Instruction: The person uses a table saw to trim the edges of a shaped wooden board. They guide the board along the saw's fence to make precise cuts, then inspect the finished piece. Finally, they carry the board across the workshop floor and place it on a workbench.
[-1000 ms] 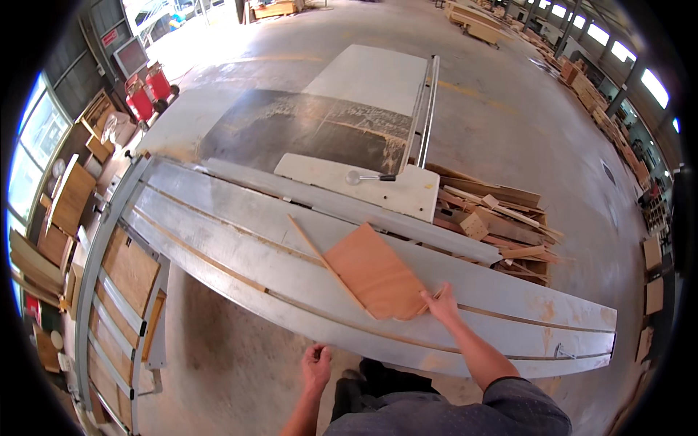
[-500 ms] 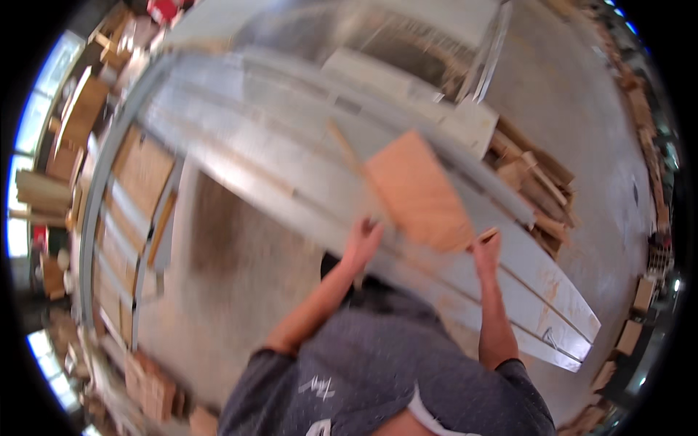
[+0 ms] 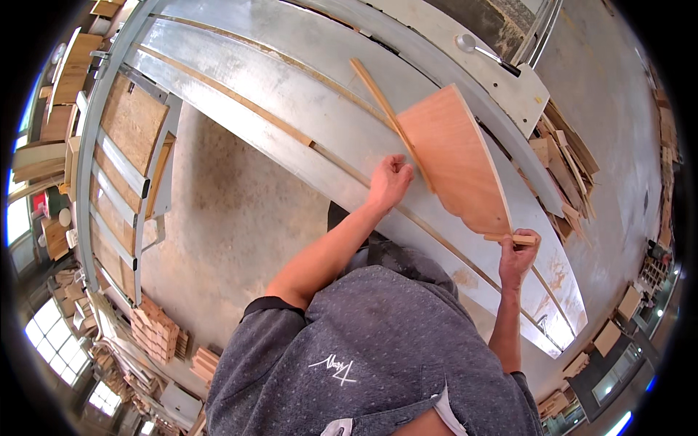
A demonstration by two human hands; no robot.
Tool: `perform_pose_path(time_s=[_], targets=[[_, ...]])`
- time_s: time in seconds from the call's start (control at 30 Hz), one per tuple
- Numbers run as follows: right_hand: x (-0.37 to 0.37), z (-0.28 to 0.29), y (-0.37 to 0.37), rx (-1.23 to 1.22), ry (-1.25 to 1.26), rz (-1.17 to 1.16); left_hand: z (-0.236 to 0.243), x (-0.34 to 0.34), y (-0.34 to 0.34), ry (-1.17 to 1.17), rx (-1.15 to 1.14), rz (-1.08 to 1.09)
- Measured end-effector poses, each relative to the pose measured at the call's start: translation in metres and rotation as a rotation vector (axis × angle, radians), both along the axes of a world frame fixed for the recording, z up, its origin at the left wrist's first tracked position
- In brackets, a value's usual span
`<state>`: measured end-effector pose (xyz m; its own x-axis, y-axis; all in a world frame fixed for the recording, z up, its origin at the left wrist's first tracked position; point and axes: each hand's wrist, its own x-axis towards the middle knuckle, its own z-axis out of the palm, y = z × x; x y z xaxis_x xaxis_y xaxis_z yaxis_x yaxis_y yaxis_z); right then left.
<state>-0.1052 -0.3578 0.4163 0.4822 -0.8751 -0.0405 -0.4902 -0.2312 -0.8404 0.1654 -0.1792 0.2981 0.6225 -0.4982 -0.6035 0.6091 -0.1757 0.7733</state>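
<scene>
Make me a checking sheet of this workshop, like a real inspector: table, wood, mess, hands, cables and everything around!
Surface: slotted metal table, brownish smudges.
Work things: flat wood panel; thin wood strip along its left edge; short wood piece at its near end.
Clutter: scrap wood pile beyond the table.
Hands: right hand grips short wood piece; left hand curled beside thin wood strip, can't tell if holding anything.
Cables: nothing seen.
Surroundings: concrete floor, stacked wood, windows at left.

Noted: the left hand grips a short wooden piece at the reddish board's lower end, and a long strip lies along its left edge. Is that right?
Wrong hand: the head view shows the right hand gripping the short wooden piece at the lower end of the reddish board. The long strip does lie along its left edge.
</scene>
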Motion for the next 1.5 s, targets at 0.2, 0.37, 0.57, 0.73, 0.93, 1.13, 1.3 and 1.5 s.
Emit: perform_pose_path(time_s=[0.2,0.37,0.57,0.73,0.93,1.13,1.3,1.5], targets=[[0.003,0.006,-0.007,-0.059,0.003,0.05,0.022,0.003,-0.017,0.049,0.017,-0.01],[0.015,0.011,-0.019,-0.218,-0.085,0.127,0.044,0.008,-0.027,0.063,-0.045,-0.069],[0.005,-0.001,-0.018,-0.472,-0.002,0.204,0.118,0.006,-0.037,0.162,-0.167,-0.139],[-0.009,-0.002,0.018,-0.421,0.031,0.365,0.124,-0.004,-0.035,0.29,-0.13,-0.038],[-0.042,-0.035,0.024,0.741,-0.207,0.094,0.065,-0.026,-0.012,0.383,-0.13,0.087],[-0.01,-0.075,-0.006,0.653,0.134,0.002,0.022,-0.028,-0.025,0.466,-0.246,0.077],[0.012,-0.095,-0.035,0.504,0.326,-0.021,0.036,-0.029,-0.056,0.206,0.048,0.115],[0.027,-0.101,-0.049,0.452,0.37,-0.055,0.043,-0.003,-0.065,0.145,0.191,-0.11]])
